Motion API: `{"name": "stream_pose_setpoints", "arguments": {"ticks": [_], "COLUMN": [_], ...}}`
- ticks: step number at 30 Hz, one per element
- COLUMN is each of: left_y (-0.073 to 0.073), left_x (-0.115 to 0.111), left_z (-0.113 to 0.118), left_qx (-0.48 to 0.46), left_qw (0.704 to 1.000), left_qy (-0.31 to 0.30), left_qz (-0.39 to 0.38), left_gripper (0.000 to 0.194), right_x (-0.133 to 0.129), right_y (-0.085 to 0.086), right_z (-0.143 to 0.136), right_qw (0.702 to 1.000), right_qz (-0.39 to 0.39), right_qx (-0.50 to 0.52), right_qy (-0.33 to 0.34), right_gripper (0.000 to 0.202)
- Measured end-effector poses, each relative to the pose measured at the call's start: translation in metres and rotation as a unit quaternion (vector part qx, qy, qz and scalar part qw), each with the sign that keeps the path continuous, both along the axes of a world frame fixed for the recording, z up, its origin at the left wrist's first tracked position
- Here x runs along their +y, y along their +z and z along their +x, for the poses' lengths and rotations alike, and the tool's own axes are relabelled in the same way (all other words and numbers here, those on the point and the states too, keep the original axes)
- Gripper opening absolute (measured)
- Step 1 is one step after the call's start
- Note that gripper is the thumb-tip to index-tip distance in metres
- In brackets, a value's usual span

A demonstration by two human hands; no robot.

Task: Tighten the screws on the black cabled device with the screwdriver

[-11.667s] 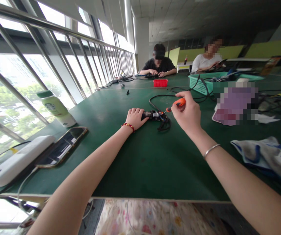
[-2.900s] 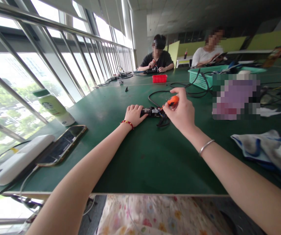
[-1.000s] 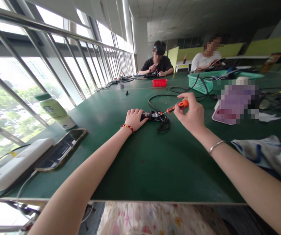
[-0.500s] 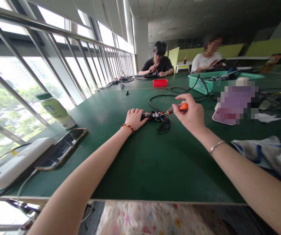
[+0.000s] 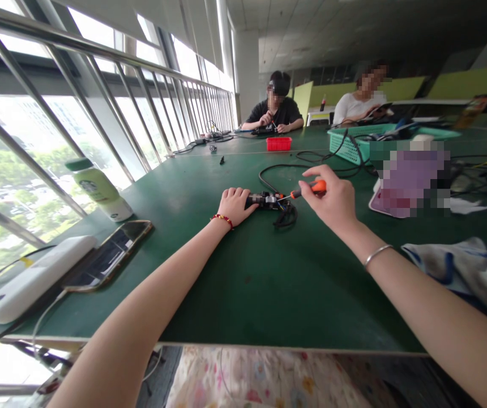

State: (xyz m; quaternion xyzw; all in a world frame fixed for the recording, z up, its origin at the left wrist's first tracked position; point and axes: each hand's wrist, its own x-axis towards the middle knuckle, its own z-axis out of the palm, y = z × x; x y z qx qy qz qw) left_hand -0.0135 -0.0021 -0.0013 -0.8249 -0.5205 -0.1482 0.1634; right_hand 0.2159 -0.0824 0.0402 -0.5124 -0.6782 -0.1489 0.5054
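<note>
My left hand (image 5: 234, 207) is closed over the left end of a small black device (image 5: 269, 200), pressing it against the green table (image 5: 252, 300). Wires and a coiled black cable (image 5: 286, 216) show at the device's right end. In my right hand (image 5: 332, 195) is a screwdriver (image 5: 297, 194) with an orange and dark grey handle, pinched between thumb and fingers. Its thin shaft slants down to the left, and the tip meets the device near its right part. Whether the tip sits in a screw is too small to tell.
Around the device are a phone (image 5: 110, 258), a white power strip (image 5: 35, 277), a green-capped bottle (image 5: 99, 190), a red tray (image 5: 278, 144), a green basket (image 5: 347, 146), a purple item (image 5: 413, 175) and a cloth (image 5: 460, 266). Two people sit at the far side.
The view has shifted very slightly. Both hands, the screwdriver and the device keep nearly the same places relative to each other.
</note>
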Motion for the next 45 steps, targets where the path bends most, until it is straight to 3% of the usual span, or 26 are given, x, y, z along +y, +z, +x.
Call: {"name": "stream_pose_setpoints", "arguments": {"ticks": [6, 13, 19, 27, 33, 39, 45], "left_y": [0.0012, 0.0013, 0.0005, 0.0025, 0.0022, 0.0015, 0.0024], "left_x": [-0.0015, -0.0015, -0.0004, -0.0028, -0.0023, -0.0018, -0.0022], "left_z": [0.0008, 0.0007, -0.0001, 0.0014, 0.0008, 0.0007, 0.0006], "left_qx": [0.001, -0.006, -0.004, -0.005, -0.006, -0.006, -0.003], "left_qw": [1.0, 1.0, 1.0, 1.0, 1.0, 1.0, 1.0], "left_qy": [0.003, 0.001, 0.0, 0.001, 0.003, 0.002, 0.001], "left_qz": [0.0, -0.006, -0.002, -0.008, -0.009, -0.009, -0.01], "left_gripper": [0.048, 0.047, 0.048, 0.047, 0.047, 0.047, 0.048], "right_x": [-0.0032, -0.0008, -0.0048, -0.0019, -0.0049, -0.0038, -0.0045], "right_y": [-0.0003, -0.0014, -0.0005, -0.0012, -0.0022, -0.0003, 0.0005], "right_z": [-0.0012, -0.0011, -0.0029, -0.0028, -0.0045, -0.0042, -0.0035], "right_qw": [0.998, 1.0, 0.998, 1.0, 0.998, 1.0, 1.0], "right_qz": [0.036, 0.0, 0.044, -0.003, 0.032, -0.009, 0.002], "right_qx": [-0.008, -0.019, -0.025, -0.019, -0.022, -0.015, -0.023], "right_qy": [0.049, 0.012, 0.047, -0.01, 0.051, 0.022, 0.018], "right_gripper": [0.039, 0.023, 0.042, 0.023, 0.043, 0.021, 0.023]}}
